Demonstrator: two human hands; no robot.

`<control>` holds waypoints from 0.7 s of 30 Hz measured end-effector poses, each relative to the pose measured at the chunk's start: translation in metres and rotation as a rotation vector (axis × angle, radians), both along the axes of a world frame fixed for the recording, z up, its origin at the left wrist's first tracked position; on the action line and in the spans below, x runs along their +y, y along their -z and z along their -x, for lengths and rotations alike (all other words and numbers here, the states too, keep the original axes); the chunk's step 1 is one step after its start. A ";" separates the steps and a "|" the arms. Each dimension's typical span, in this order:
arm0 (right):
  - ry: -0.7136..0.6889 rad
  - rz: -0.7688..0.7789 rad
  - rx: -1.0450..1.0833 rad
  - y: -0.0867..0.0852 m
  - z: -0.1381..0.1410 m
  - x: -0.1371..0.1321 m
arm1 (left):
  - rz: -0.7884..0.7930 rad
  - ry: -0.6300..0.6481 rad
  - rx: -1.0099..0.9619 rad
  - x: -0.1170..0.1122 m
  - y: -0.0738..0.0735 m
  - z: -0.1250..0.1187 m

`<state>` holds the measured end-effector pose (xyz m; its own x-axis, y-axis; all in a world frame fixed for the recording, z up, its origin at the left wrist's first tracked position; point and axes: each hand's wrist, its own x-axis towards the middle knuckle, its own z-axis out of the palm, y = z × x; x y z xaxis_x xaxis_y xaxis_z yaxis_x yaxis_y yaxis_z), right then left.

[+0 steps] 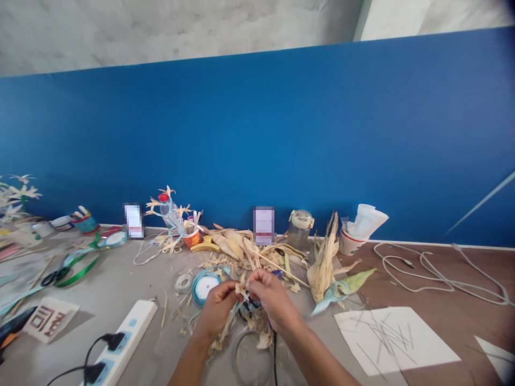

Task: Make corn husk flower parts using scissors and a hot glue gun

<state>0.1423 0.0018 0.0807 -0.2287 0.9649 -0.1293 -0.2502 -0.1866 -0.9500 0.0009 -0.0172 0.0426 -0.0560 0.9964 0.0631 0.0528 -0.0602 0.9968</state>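
My left hand (217,310) and my right hand (270,299) meet low in the middle of the head view, both with fingers pinched on a small piece of dried corn husk (243,289) held between them. More husk strips (257,321) hang and lie under the hands. A roll of light blue ribbon (203,285) lies just left of my left hand. A pile of dried corn husks (241,246) sits behind the hands, and a whole husk bundle (324,262) stands to the right.
A white power strip (124,335) with black plugs lies front left. Scissors (54,277) and green ribbon (80,268) lie at left. A glass jar (300,228), paper cups (354,238), a white cable (434,273) and a sheet with thin wires (394,338) lie at right. A blue panel (281,134) backs the table.
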 end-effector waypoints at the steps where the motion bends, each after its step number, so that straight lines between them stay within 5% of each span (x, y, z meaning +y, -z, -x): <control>1: 0.002 -0.001 -0.001 0.000 0.000 0.000 | -0.001 -0.006 0.000 0.000 0.001 0.000; 21: 0.049 0.010 0.032 0.002 0.003 -0.002 | -0.034 -0.078 -0.007 0.000 -0.005 -0.009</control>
